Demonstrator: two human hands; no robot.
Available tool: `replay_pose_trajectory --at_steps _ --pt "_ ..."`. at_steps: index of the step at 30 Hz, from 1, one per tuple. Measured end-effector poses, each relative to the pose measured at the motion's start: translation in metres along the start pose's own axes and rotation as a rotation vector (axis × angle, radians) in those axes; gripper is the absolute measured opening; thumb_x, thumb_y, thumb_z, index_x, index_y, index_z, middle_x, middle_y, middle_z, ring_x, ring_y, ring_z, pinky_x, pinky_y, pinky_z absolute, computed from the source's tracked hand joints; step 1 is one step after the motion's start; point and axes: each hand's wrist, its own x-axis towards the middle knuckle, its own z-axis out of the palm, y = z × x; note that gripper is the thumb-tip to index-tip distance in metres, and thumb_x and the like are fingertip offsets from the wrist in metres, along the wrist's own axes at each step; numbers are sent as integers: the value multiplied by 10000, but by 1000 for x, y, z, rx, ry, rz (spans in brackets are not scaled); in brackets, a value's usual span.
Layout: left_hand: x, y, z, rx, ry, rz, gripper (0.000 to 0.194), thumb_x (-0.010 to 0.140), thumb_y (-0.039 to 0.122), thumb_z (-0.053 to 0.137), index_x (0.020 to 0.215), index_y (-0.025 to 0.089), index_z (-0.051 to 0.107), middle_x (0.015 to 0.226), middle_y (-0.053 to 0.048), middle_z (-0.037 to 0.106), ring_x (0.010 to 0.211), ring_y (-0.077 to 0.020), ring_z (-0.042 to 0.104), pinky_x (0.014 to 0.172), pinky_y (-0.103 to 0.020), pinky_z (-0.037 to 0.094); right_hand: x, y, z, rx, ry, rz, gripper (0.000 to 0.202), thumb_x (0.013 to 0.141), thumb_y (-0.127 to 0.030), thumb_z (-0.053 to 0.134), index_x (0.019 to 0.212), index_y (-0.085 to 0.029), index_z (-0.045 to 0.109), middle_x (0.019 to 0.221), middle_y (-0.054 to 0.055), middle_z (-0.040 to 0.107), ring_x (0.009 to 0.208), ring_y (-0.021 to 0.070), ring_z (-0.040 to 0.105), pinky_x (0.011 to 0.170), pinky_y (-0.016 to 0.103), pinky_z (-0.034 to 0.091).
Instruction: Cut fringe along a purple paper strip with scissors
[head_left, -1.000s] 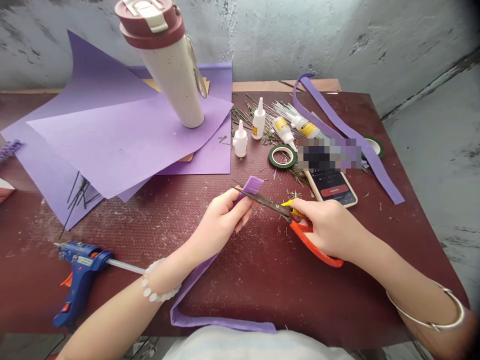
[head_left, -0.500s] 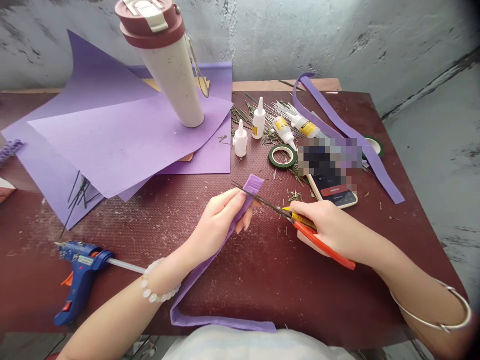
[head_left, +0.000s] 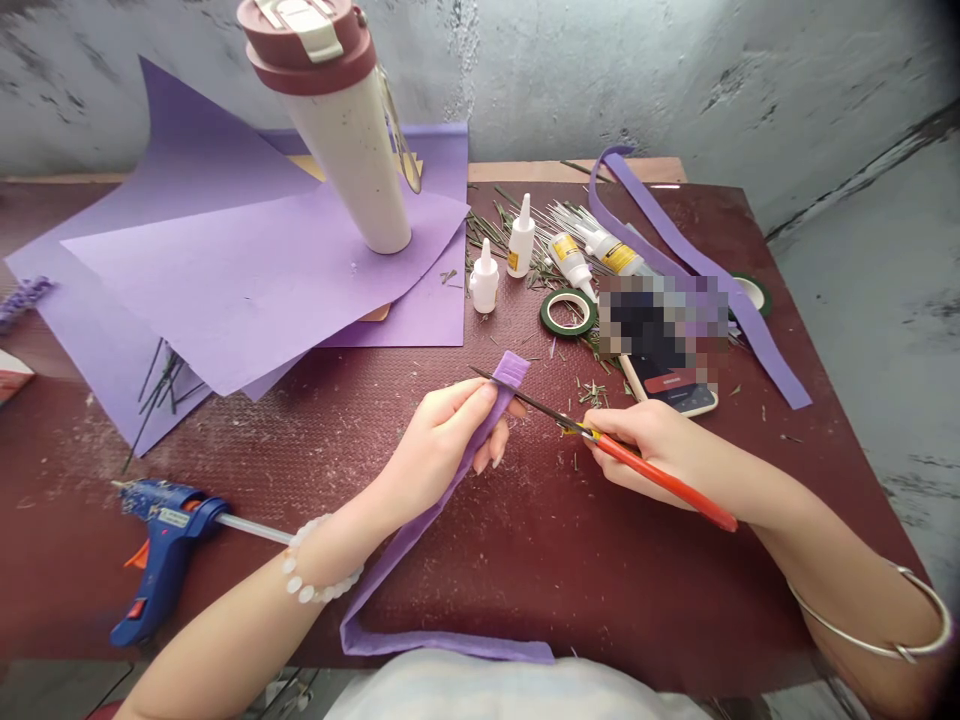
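A folded purple strip (head_left: pixel 420 527) is pinched near its upper end by my left hand (head_left: pixel 450 440); several slits show across that end. The strip runs down under my left wrist and bends along the table's near edge. My right hand (head_left: pixel 660 455) grips scissors with red handles (head_left: pixel 667 480). Their dark blades lie across the strip, just above my left thumb, and look nearly closed. A bit of yellow shows by the scissors' pivot at my right fingertips.
A blue glue gun (head_left: pixel 161 550) lies at left. Purple sheets (head_left: pixel 225 290) hold a tall cup (head_left: pixel 352 150). Small glue bottles (head_left: pixel 485 280), green tape (head_left: pixel 568 313), wire pieces and a phone (head_left: pixel 694 400) are behind my hands. Another purple strip (head_left: pixel 675 225) lies at right.
The scissors' blades have come closer together and the red handle has swung slightly up and right in my right hand. My left hand still pinches the strip in nearly the same place.
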Motion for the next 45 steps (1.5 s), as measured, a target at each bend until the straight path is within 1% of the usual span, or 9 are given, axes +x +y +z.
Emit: replay_pose_trajectory --at_steps 4,7,12,16,21,25,30,37,45 --pt "1 -2 -1 -31 5 -6 354 1027 437 590 882 138 712 562 18 615 448 -82 471 493 -221 369 1 1 -1 3 -2 4 256 867 -286 588 713 -259 385 619 -86 381 561 118 305 524 264 268" --pt "2 -2 -3 -96 -10 -12 361 1015 429 592 877 125 731 575 -14 675 437 -92 503 492 -228 390 1 0 -1 13 -4 -7 264 871 -277 590 711 -257 381 618 -86 364 569 116 286 526 264 261" --pt "4 1 -3 -189 -18 -72 412 930 485 668 875 90 771 628 -92 761 411 -125 551 449 -247 390 1 -3 -2 66 -33 -23 274 881 -266 602 709 -257 389 627 -80 405 571 117 298 534 270 277" --pt "6 3 -3 -230 -23 -120 453 875 533 722 865 83 776 668 -125 790 402 -135 572 418 -247 382 1 -4 -2 80 -32 -23 275 894 -283 593 706 -258 394 624 -78 423 570 119 307 542 274 279" --pt "6 2 -2 -218 -8 -124 458 869 546 737 857 90 769 696 -134 802 411 -135 587 418 -241 399 0 -3 0 77 -38 -7 260 898 -325 584 714 -259 412 626 -73 420 576 129 325 543 275 293" --pt "6 1 -2 -227 1 -105 446 880 530 737 842 87 771 682 -127 797 408 -123 576 424 -233 407 1 -2 2 52 -26 12 264 894 -340 569 717 -264 389 628 -71 411 579 134 331 545 276 303" --pt "7 0 -2 -240 1 -97 418 896 502 727 830 91 773 665 -116 791 408 -117 573 427 -226 396 0 -4 3 36 -15 13 267 890 -327 564 715 -267 372 623 -71 402 572 133 326 536 278 298" --pt "6 -1 -3 -214 6 -102 419 888 510 715 821 99 768 659 -120 783 407 -127 564 430 -245 394 0 -4 4 37 -13 -2 267 890 -315 568 714 -266 374 611 -76 399 556 127 322 524 273 297" --pt "6 0 -2 -240 1 -92 409 897 497 729 823 98 774 657 -112 785 409 -121 572 433 -234 397 0 -3 4 11 -24 -22 261 912 -310 539 726 -268 361 628 -73 406 564 128 329 533 273 299"
